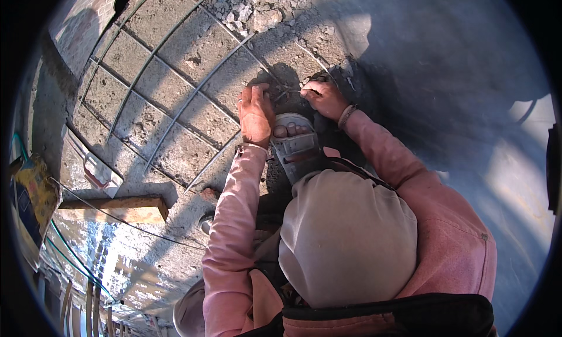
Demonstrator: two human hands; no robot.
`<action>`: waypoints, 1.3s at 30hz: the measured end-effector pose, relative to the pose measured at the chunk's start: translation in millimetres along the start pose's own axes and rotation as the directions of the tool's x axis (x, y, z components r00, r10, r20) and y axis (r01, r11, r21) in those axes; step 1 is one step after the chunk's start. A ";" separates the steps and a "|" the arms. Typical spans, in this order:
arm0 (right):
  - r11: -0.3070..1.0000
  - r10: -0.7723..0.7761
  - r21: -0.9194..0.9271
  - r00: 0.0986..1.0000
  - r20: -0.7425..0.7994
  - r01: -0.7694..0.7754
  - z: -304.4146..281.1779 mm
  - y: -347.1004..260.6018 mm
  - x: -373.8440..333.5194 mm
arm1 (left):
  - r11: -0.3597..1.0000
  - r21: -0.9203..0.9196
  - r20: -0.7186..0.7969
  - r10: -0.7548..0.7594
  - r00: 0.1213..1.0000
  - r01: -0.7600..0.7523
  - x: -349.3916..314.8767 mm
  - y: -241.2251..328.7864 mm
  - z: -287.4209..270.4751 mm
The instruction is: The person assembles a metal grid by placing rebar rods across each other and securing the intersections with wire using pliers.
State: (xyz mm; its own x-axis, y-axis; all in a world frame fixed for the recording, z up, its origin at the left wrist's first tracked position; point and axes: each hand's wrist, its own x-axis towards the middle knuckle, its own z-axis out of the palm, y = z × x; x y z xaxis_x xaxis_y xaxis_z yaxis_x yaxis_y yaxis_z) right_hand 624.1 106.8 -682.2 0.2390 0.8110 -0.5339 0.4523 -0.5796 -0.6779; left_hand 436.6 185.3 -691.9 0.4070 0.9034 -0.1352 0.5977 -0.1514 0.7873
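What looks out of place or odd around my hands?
The open-toed sandal: bare toes show between your left hand and right hand, close to metal rods, with loose rubble farther ahead. Such exposed footwear seems odd here.

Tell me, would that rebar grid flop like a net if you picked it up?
The rebar grid would probably stay fairly stiff: its bars look metal. It might bend slightly, since they're long and thin, and feel awkward, as it spreads wide.
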 end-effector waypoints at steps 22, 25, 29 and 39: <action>0.809 0.264 0.430 0.900 0.347 -0.402 -13.4 -9.7 3.6 | 0.867 0.264 0.332 0.331 0.883 -0.423 34.7 1.3 -14.3; 0.776 0.235 0.478 0.891 0.388 -0.413 -16.5 -9.2 2.8 | 0.879 0.241 0.332 0.324 0.886 -0.412 35.3 0.8 -14.7; 0.749 0.210 0.515 0.886 0.413 -0.418 -19.0 -8.1 2.3 | 0.893 0.196 0.329 0.330 0.885 -0.406 36.5 -0.4 -16.3; 0.803 0.198 0.461 0.898 0.392 -0.378 -20.8 -10.1 3.6 | 0.866 0.223 0.320 0.369 0.873 -0.448 35.3 -6.5 -10.8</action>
State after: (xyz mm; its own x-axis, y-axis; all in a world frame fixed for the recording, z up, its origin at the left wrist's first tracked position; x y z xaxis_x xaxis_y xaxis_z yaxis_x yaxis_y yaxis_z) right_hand 638.3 117.2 -666.8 -0.0330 0.5827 -0.8120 -0.1238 -0.8086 -0.5752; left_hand 439.7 222.5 -695.2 0.7969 0.6037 -0.0204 0.4891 -0.6250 0.6084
